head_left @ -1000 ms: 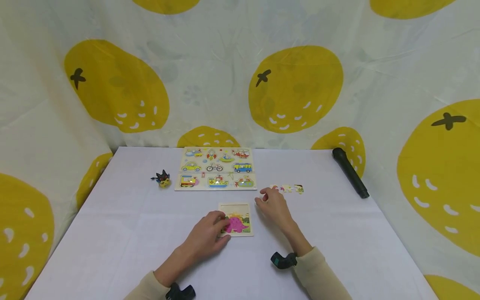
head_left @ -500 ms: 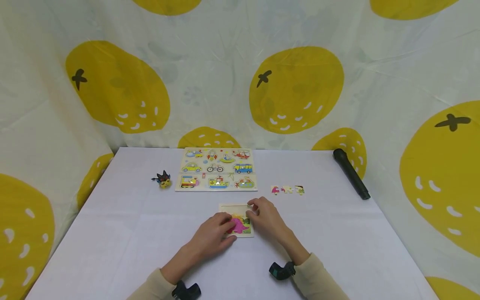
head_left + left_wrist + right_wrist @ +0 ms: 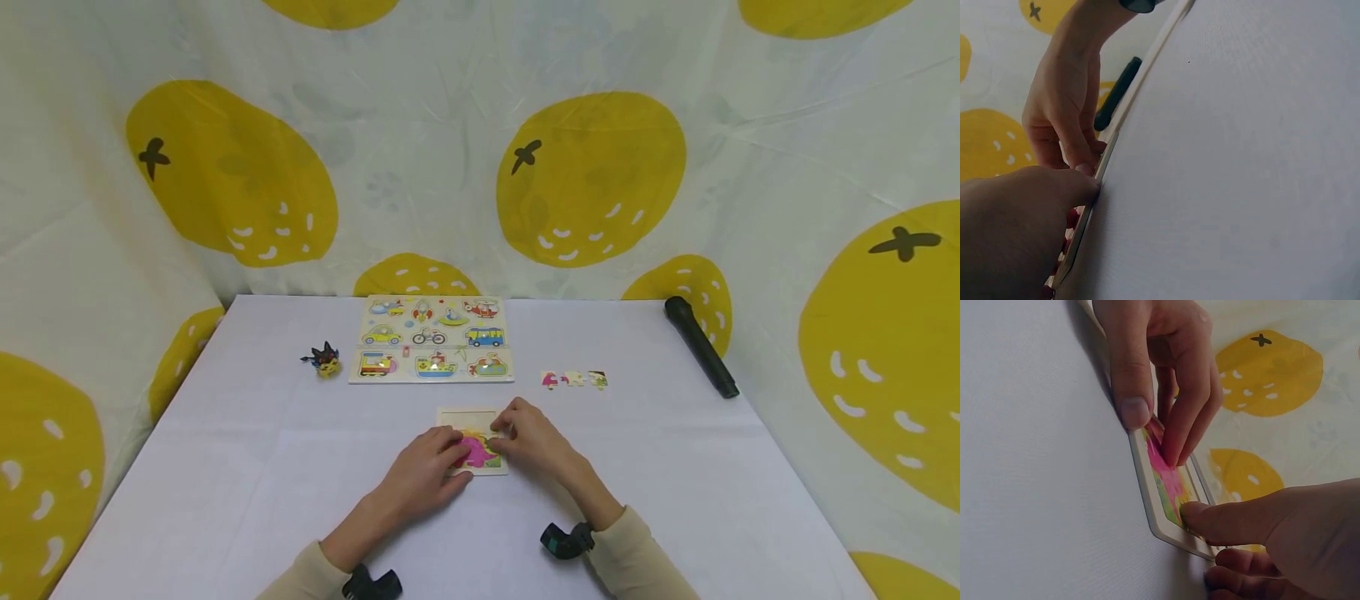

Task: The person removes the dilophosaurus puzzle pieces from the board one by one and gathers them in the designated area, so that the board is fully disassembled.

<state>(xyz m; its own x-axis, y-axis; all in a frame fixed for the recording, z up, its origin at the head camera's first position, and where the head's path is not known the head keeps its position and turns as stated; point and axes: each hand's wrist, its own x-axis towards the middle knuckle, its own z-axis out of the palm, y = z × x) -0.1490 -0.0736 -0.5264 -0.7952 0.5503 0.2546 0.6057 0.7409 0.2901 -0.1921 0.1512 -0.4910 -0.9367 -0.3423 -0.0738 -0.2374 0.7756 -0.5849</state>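
A small jigsaw puzzle of a pink dinosaur in a pale wooden tray (image 3: 467,414) lies on the table in front of me. My left hand (image 3: 422,471) holds it from the left: its thumb (image 3: 1135,412) is at the near rim and its fingers press on the picture. At the right side my right hand (image 3: 534,437) grips the tray, its thumb (image 3: 1196,511) pressing on the picture and the other fingers curled at the outer edge. The picture fills the tray's nearer part; bare wood shows along the far part. Both hands hide some of the picture.
Three loose jigsaw pieces (image 3: 573,379) lie in a row beyond my right hand. Behind the tray is a wooden vehicle peg puzzle (image 3: 435,340). A small dark-and-yellow figurine (image 3: 326,360) stands left, and a black microphone (image 3: 701,346) lies far right on the white-covered table (image 3: 225,467).
My right hand has moved left and nearer from beside the loose pieces to the tray's right side, its thumb now on the picture. My left hand has shifted slightly right, staying on the puzzle.
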